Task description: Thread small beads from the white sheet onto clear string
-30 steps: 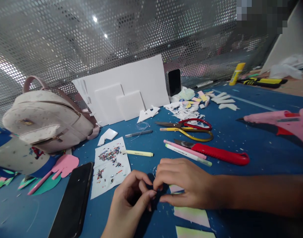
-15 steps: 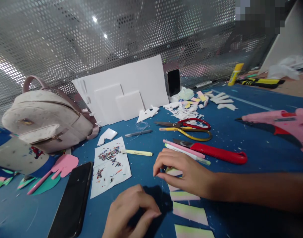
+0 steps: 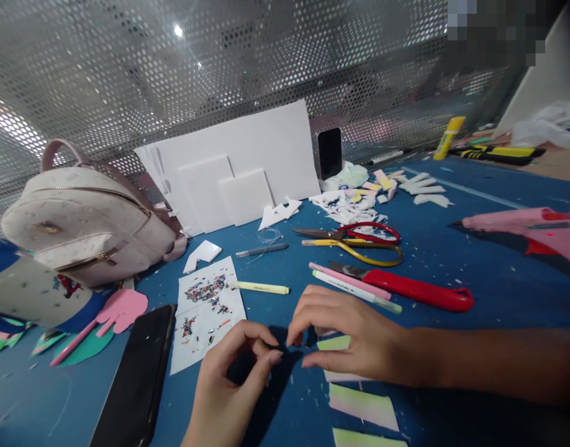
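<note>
Over the blue tabletop, my left hand (image 3: pixel 236 372) is closed in a pinch. A tiny dark speck shows at its fingertips, too small to name. Just to its right, my right hand (image 3: pixel 348 338) curves over the table with thumb and index finger apart and nothing visible held. Under and below the right hand lie several pale green-and-pink paper strips (image 3: pixel 363 405), partly covered by it. Left of the hands, a white sheet (image 3: pixel 238 310) carries a scatter of tiny coloured bits (image 3: pixel 205 292). A pale yellow pen (image 3: pixel 264 287) rests with its tip at the sheet's edge.
A black phone (image 3: pixel 133 372) lies at the left, near a pale backpack (image 3: pixel 94 217). Beyond my right hand are a red-handled cutter (image 3: pixel 420 290), pens (image 3: pixel 354 284) and scissors (image 3: pixel 373 242). A pink glue gun (image 3: pixel 522 223) lies right; white foam boards (image 3: pixel 275 149) stand behind.
My left hand has moved up and towards the right hand, its thumb and index finger now pinched. The right hand's thumb and index finger have spread apart. The view has shifted slightly.
</note>
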A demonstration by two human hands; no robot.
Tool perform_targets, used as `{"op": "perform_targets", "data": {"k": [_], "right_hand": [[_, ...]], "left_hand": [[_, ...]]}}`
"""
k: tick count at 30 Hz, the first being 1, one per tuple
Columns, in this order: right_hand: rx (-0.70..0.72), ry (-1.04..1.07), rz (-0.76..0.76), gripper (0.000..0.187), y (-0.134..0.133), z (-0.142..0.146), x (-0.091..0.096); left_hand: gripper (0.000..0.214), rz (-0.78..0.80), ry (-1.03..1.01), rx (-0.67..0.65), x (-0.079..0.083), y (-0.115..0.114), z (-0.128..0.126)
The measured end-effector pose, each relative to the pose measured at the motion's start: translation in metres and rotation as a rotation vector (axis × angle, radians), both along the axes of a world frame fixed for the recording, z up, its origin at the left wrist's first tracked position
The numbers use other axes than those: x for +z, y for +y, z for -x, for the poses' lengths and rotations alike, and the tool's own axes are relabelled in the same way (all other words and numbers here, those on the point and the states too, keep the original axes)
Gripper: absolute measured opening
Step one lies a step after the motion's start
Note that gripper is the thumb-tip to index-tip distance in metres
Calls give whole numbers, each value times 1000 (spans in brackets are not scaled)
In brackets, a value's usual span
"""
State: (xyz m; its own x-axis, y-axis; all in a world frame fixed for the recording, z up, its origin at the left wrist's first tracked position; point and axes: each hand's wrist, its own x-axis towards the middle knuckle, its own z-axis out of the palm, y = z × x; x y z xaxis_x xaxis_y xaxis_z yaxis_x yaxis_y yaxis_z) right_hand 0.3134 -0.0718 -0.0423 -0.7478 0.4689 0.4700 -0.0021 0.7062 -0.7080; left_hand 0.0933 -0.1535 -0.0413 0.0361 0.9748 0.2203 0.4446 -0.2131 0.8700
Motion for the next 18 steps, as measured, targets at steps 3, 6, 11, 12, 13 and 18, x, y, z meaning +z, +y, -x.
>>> {"op": "perform_targets", "data": {"k": [3, 6, 11, 12, 13, 18], "right_hand": [[43, 10, -19, 11, 0, 0, -2], [62, 14, -66, 9, -1, 1, -5], [48, 13, -125, 10, -1, 3, -9], [51, 16, -142, 11, -1, 3, -9], [57, 20, -159, 12, -2, 4, -9], [68, 39, -134, 9, -4, 5, -6]], "left_hand": [[8, -85, 71, -64, 1, 0, 0], [10, -163, 117, -139, 1, -1, 0], [12, -215, 128, -185, 0, -2, -1], [12, -218, 129, -196, 0, -2, -1], [12, -220, 129, -203, -1, -2, -2], [12, -238, 98, -186, -3, -5, -4]]}}
